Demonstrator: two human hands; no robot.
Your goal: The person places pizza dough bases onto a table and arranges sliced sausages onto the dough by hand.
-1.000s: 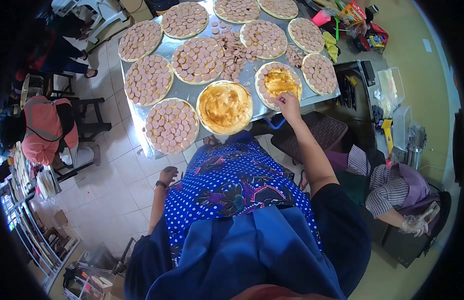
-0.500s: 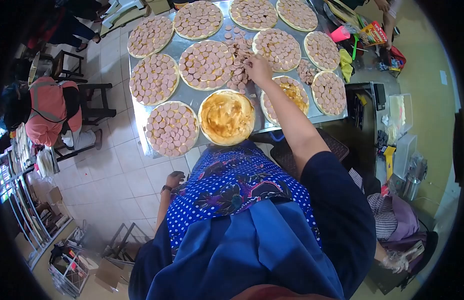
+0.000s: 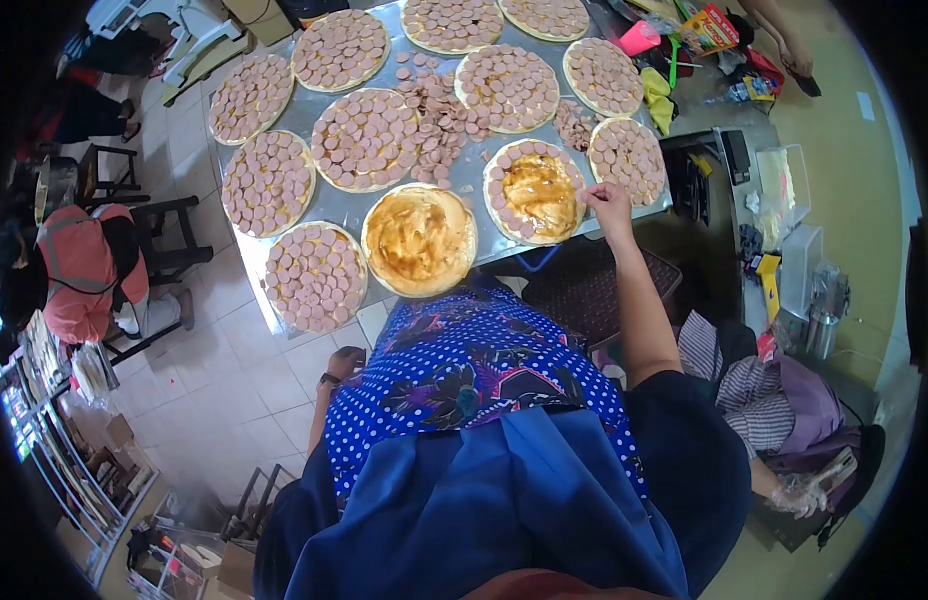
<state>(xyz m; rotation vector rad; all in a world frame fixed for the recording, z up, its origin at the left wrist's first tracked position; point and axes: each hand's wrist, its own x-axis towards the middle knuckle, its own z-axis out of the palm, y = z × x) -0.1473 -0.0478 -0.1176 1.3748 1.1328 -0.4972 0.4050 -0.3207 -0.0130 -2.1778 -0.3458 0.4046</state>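
Observation:
My right hand [image 3: 608, 207] is at the right edge of a partly topped pizza base [image 3: 540, 190], fingers pinched on a sausage slice [image 3: 584, 196]. Slices ring part of this base's rim, and its middle shows brown-orange sauce. To its left lies a sauced base [image 3: 420, 240] without slices. A loose heap of sausage slices [image 3: 436, 125] sits between the topped bases, and a smaller pile [image 3: 574, 125] lies farther right. My left hand [image 3: 346, 362] hangs low beside my blue dotted apron [image 3: 464, 370], fingers loosely curled with nothing visible in them.
Several slice-covered bases [image 3: 364, 138] fill the metal table [image 3: 294, 95]. Packets [image 3: 709, 30] and a pink cup [image 3: 639, 38] stand at the right. Below the table edge is a dark stool [image 3: 614, 290]. A person in a salmon top [image 3: 84, 270] sits left; another person's arm shows top right.
My right hand has moved from the heap of sausage slices to the right edge of the partly topped base. The view has shifted, so the table appears farther left. My left hand stays low.

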